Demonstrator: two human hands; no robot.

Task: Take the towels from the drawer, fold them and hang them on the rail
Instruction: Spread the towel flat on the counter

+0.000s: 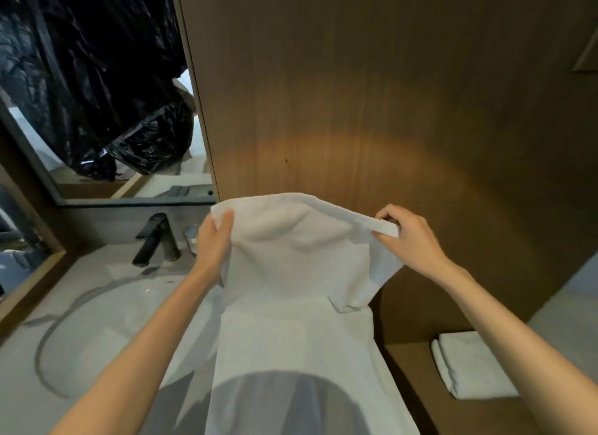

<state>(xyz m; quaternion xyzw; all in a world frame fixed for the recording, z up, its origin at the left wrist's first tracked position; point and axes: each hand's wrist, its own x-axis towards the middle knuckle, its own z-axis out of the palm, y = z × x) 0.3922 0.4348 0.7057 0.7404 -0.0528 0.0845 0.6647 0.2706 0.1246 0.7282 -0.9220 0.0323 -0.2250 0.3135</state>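
Note:
A long white towel [291, 305] hangs in front of me, stretched between both hands before a brown wooden wall panel. My left hand [215, 243] grips its upper left corner, thumb on the front. My right hand [409, 237] pinches the upper right corner, where the hem is folded over. The towel's lower part drapes down to the bottom of the view. A second white towel [469, 366], folded, lies in a brown wooden compartment [411, 363] at the lower right. No rail is in view.
A white sink basin [97, 331] with a black tap [155, 240] sits at the left. Above it a mirror [106, 111] is partly covered by black plastic sheeting. The wooden wall panel [388, 111] stands close behind the towel.

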